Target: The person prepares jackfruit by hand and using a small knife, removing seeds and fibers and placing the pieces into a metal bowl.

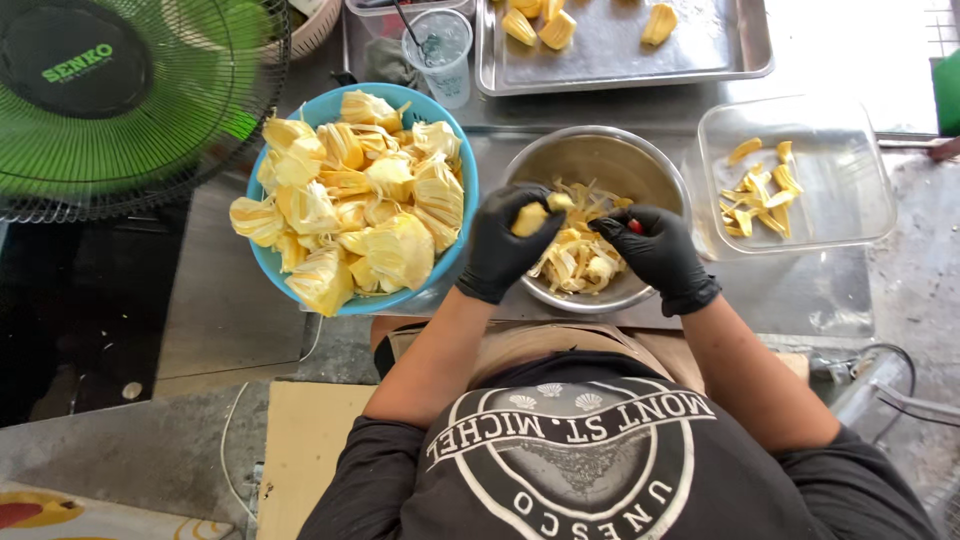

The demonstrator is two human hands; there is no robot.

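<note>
Between left-hand fingers [525, 205]: yellow fruit piece [530, 219].

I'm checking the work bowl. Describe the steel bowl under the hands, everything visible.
The steel bowl is round, shiny metal, upright on the metal counter between the blue bowl and a clear plastic tub. It holds pale yellow fruit strands and scraps, heaped toward its near side; the far inner wall is bare. Both black-gloved hands hover over it: the left hand pinches a yellow fruit piece, the right hand covers the near rim.
</note>
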